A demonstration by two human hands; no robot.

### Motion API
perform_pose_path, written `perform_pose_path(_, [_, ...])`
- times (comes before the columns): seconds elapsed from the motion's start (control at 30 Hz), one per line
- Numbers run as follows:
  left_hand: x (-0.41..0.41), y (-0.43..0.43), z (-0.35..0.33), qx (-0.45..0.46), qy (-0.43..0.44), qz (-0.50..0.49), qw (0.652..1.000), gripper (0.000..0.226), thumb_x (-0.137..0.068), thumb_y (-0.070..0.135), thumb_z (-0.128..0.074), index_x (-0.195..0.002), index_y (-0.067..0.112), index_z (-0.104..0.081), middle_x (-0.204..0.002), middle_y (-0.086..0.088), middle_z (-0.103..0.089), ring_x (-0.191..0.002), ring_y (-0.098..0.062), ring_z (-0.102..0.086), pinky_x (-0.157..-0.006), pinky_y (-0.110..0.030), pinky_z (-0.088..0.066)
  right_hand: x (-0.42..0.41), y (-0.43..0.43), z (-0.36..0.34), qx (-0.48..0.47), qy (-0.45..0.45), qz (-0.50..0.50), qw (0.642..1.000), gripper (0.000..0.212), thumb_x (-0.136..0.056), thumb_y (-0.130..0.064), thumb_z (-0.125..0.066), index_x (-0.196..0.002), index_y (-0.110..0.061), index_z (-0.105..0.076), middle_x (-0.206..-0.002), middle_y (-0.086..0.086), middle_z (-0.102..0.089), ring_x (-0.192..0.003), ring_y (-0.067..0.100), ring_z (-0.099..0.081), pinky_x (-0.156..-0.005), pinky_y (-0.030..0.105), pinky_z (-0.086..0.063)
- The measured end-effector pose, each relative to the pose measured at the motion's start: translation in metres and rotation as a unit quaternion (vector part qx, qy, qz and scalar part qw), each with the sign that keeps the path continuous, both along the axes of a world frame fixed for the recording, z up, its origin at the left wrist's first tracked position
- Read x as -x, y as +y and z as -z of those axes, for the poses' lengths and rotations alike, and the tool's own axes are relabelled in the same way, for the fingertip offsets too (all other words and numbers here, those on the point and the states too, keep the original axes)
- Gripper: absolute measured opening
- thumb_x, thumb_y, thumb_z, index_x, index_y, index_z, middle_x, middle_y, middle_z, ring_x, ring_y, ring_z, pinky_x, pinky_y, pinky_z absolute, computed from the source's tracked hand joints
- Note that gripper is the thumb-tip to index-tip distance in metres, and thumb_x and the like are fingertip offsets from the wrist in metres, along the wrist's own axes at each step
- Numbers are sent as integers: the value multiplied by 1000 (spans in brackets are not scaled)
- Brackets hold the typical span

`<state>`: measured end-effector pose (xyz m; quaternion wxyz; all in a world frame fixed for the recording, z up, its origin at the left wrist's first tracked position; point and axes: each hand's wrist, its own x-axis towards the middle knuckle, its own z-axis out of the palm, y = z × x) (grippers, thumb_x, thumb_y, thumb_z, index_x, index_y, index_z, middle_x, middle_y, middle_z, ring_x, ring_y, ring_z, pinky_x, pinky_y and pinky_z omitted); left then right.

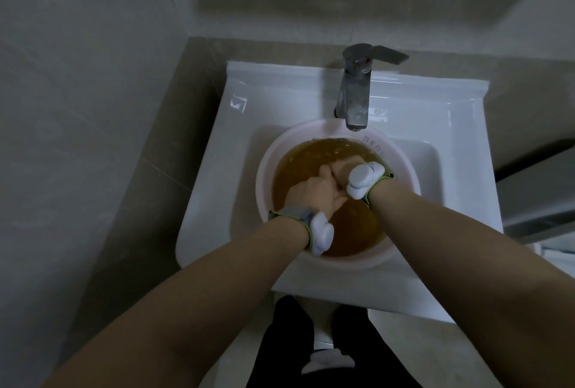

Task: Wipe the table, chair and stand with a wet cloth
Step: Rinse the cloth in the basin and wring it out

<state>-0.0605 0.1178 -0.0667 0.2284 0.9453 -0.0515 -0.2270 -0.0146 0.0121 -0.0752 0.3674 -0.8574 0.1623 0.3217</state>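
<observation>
1. A person's legs in black trousers [280, 341] and a white shoe [326, 361] stand on the pale floor, right up against the sink front.
2. Two bare forearms reach forward from the bottom corners. Each wrist carries a white plastic wrist device, the left one [320, 233] on a grey, green-edged strap and the right one [362, 179] likewise.
3. The left hand [311, 193] and the right hand [340, 169] meet in the middle of the water, pressed against each other, fingers partly under the surface.
4. The right-hand device hides most of that hand. I cannot tell whether either of the hands is clenched, released or grasping something.
5. The wet cloth cannot be made out; the murky water hides whatever lies between the hands.
6. That cloudy amber-brown water [305, 160] fills a round pale-pink plastic basin [264, 176].
7. The basin sits in the bowl of a white ceramic rectangular sink [217, 169].
8. A dull, spotted metal tap [356, 92] rises behind the basin, its spout over the far rim and its flat lever [389, 54] turned to the right.
9. Grey tiled walls [77, 76] close in on the left and behind.
</observation>
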Motion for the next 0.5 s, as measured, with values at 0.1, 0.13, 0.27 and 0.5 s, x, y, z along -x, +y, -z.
perform_pose_path(0.1, [13,5,5,42,-29,-18,999,48,-90,49,-45,-123,13,-42,-97,-5,-62,-82,-24,-57,-63,-29,-39,2,5,-4,-108,47,111,987,43,-100,-38,-38,-123,-5,-53,-123,17,-56,-108,31,-56,-88,36,-43])
perform_pose_path(0.13, [15,8,7,72,-11,-40,997,44,-91,47,-45,-119,13,-49,-99,-4,-63,-85,-24,-58,-67,-30,-42,4,5,-6,-128,68,144,979,50,-98,-48,-35,-115,-5,-57,-111,16,-59,-96,30,-58,-82,35,-44])
perform_pose_path(0.27, [8,12,-5,237,217,-276,906,32,-93,44,-43,-95,16,-59,-69,-6,-57,-53,-21,-52,-50,-26,-41,17,0,-2,-259,67,241,933,45,-97,-46,-40,-104,-7,-62,-112,16,-62,-100,31,-59,-93,45,-47])
perform_pose_path(0.5, [15,21,-22,566,502,-401,517,52,-94,53,-34,-78,9,-58,-47,4,-53,-33,-4,-47,-32,-13,-35,31,4,8,-606,42,314,730,44,-85,-46,-52,-114,-13,-58,-124,12,-58,-115,31,-53,-101,46,-41])
